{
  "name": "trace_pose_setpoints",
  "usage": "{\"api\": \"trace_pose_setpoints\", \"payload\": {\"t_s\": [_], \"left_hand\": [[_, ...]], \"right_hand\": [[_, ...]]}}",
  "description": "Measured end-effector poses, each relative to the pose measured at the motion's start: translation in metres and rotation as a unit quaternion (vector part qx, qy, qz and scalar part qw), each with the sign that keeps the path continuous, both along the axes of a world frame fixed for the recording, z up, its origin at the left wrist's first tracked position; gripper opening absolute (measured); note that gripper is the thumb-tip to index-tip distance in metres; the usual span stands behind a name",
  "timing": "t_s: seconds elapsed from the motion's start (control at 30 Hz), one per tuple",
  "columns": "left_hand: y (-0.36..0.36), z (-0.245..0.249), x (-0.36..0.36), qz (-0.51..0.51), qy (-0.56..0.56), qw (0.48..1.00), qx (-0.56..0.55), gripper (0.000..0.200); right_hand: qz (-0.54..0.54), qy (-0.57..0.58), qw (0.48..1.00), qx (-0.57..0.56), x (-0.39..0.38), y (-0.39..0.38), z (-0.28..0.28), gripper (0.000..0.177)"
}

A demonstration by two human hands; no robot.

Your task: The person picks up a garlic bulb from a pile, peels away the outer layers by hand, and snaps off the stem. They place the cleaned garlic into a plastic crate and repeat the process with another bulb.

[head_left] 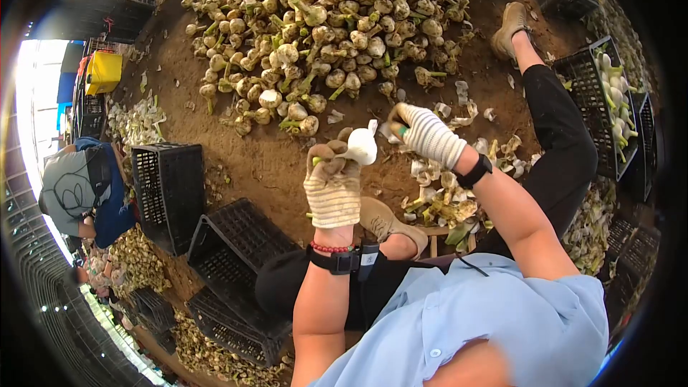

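My left hand [332, 190], in a dirty cream work glove, is closed round a clean white garlic bulb [362, 147]. A short pale tip sticks up from the bulb, and a bit of green shows by the gloved fingers. Just to the right, apart from the bulb, is my right hand [428, 133], gloved too. Its fingers are curled together, with something green near the thumb; what they hold, if anything, cannot be made out. Beyond both hands lies a big heap of soil-stained garlic bulbs [344, 36] with cut green stems.
Peeled skins and stem scraps [448, 204] litter the ground by my legs. Black plastic crates stand at left, one upright [169, 193] and one tilted [240, 244]. At right a crate [591, 104] holds white garlic. Another person [82, 190] bends at far left near a yellow container [104, 72].
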State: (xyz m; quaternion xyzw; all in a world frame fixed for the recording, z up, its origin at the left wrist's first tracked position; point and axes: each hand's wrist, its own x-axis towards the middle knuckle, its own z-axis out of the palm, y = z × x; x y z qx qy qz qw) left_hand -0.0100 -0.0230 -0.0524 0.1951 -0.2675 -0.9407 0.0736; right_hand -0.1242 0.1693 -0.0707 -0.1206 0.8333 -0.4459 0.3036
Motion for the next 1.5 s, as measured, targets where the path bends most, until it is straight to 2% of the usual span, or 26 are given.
{"api": "trace_pose_setpoints", "payload": {"t_s": [0.03,0.07,0.13,0.2,0.23,0.27,0.33,0.4,0.47,0.53,0.6,0.63,0.67,0.73,0.8,0.87,0.97,1.07,1.1,1.13,1.17,1.2,1.27,1.33,1.4,1.5], "left_hand": [[-0.003,0.002,-0.001,0.010,0.044,0.998,0.037,0.018],[-0.006,0.007,-0.004,0.021,0.089,0.993,0.074,0.017],[-0.009,0.023,-0.004,0.020,0.066,0.991,0.119,0.014],[-0.007,0.041,-0.012,0.015,0.012,0.986,0.168,0.013],[-0.007,0.045,-0.015,0.020,-0.016,0.984,0.177,0.018],[-0.009,0.045,-0.016,0.020,-0.013,0.984,0.174,0.018],[-0.012,0.045,-0.019,-0.008,-0.066,0.985,0.159,0.016],[-0.011,0.042,-0.018,-0.005,-0.110,0.987,0.115,0.024],[-0.010,0.032,-0.018,-0.023,-0.200,0.980,-0.009,0.026],[-0.006,0.028,-0.020,-0.017,-0.185,0.982,-0.043,0.029],[-0.004,0.028,-0.019,-0.036,-0.205,0.976,-0.069,0.032],[-0.005,0.022,-0.018,-0.041,-0.222,0.971,-0.073,0.032],[-0.005,0.019,-0.019,-0.039,-0.218,0.972,-0.074,0.032],[-0.001,0.014,-0.022,-0.054,-0.207,0.971,-0.104,0.042],[0.005,0.016,-0.025,-0.072,-0.175,0.978,-0.083,0.053],[0.016,0.029,-0.029,-0.133,-0.179,0.974,-0.027,0.059],[0.027,0.030,-0.019,-0.184,-0.149,0.966,-0.107,0.059],[0.050,0.058,-0.011,-0.186,-0.090,0.966,-0.156,0.051],[0.058,0.065,-0.009,-0.169,-0.087,0.948,-0.255,0.049],[0.064,0.070,-0.006,-0.148,-0.084,0.921,-0.352,0.048],[0.066,0.059,-0.005,-0.104,-0.025,0.878,-0.467,0.057],[0.068,0.051,0.002,-0.104,-0.022,0.878,-0.466,0.057],[0.076,0.074,0.008,-0.018,0.073,0.666,-0.743,0.061],[0.087,0.093,0.015,0.009,0.066,0.653,-0.754,0.057],[0.090,0.100,0.019,0.010,0.048,0.618,-0.785,0.056],[0.091,0.101,0.020,0.021,0.058,0.598,-0.799,0.055]], "right_hand": [[0.088,0.056,0.992,0.071,-0.006,0.007,-0.027,0.028],[0.136,0.023,0.986,0.094,-0.010,0.008,-0.035,0.027],[0.053,0.198,0.976,-0.075,-0.010,0.006,-0.045,0.031],[0.009,0.051,0.994,-0.094,-0.040,-0.012,-0.037,0.036],[0.023,0.061,0.998,-0.012,-0.062,-0.022,-0.043,0.038],[-0.035,0.011,0.998,-0.045,-0.078,-0.037,-0.047,0.039],[-0.021,0.226,0.971,0.073,-0.114,-0.062,-0.061,0.046],[0.004,0.140,0.966,0.217,-0.141,-0.084,-0.039,0.049],[-0.012,0.209,0.936,0.282,-0.166,-0.101,-0.086,0.046],[-0.019,0.105,0.949,0.297,-0.181,-0.106,-0.072,0.043],[0.026,0.105,0.941,0.321,-0.191,-0.104,-0.080,0.039],[0.036,0.193,0.945,0.262,-0.179,-0.092,-0.076,0.037],[-0.008,0.193,0.958,0.210,-0.158,-0.083,-0.047,0.035],[-0.047,0.103,0.991,-0.068,-0.121,-0.071,-0.029,0.043],[-0.008,0.066,0.962,-0.264,-0.061,-0.051,-0.010,0.055],[0.018,0.171,0.943,-0.285,-0.006,-0.033,0.028,0.060],[0.049,0.244,0.957,-0.147,0.027,0.002,0.057,0.065],[0.007,0.241,0.945,-0.221,0.037,0.041,0.069,0.055],[-0.057,0.114,0.957,-0.262,0.043,0.051,0.074,0.043],[-0.143,-0.117,0.918,-0.351,0.051,0.053,0.091,0.033],[-0.132,-0.120,0.919,-0.351,0.055,0.054,0.106,0.037],[-0.122,-0.123,0.920,-0.351,0.060,0.055,0.115,0.042],[-0.075,-0.061,0.889,-0.449,0.069,0.046,0.092,0.051],[-0.071,-0.016,0.912,-0.404,0.073,0.038,0.089,0.049],[-0.089,0.018,0.940,-0.328,0.075,0.035,0.089,0.065],[-0.086,0.092,0.963,-0.236,0.076,0.033,0.099,0.042]]}}
